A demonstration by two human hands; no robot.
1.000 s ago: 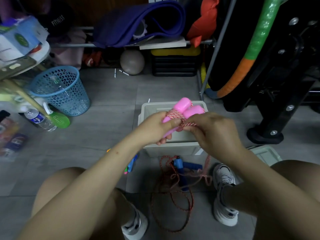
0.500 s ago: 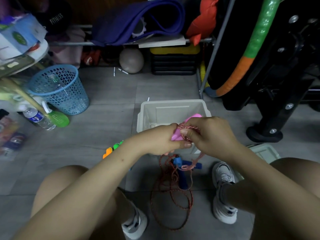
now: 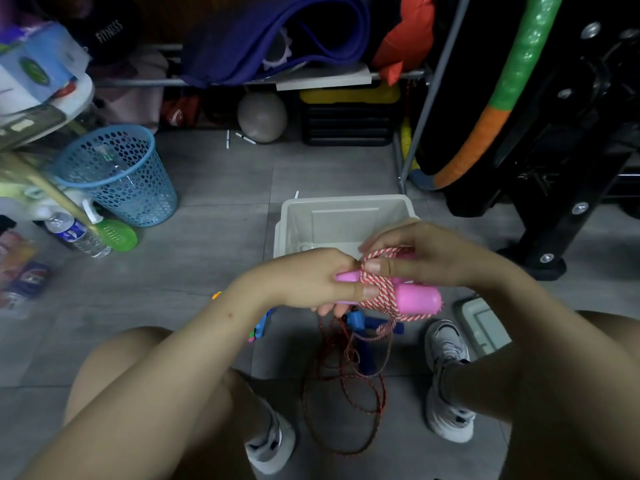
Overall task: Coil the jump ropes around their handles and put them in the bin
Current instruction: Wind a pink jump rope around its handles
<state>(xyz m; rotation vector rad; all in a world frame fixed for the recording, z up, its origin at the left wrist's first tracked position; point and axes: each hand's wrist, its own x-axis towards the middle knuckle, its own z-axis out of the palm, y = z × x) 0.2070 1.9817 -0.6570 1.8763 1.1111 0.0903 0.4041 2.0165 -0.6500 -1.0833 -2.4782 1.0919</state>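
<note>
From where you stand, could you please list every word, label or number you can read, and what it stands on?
"FITNESS": white letters on the dark cap on the shelf.
Water bottle label: too blurred to read.
Green-logo box: print too blurred to read.
Packets at the left edge: too blurred to read.

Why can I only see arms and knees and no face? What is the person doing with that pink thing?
The camera sits on the person's head and looks down, so you see what they see: their own arms, knees and shoes, not their face. No robot here, just two bare hands. The left hand grips the pink handles of a jump rope. The right hand pinches the red-and-white rope and winds it around those handles. On the grey floor behind the hands stands a pale bin, where the rope should go. Below the hands lie a loose reddish rope and blue handles, not yet coiled. A blue basket stands to the left.
</note>
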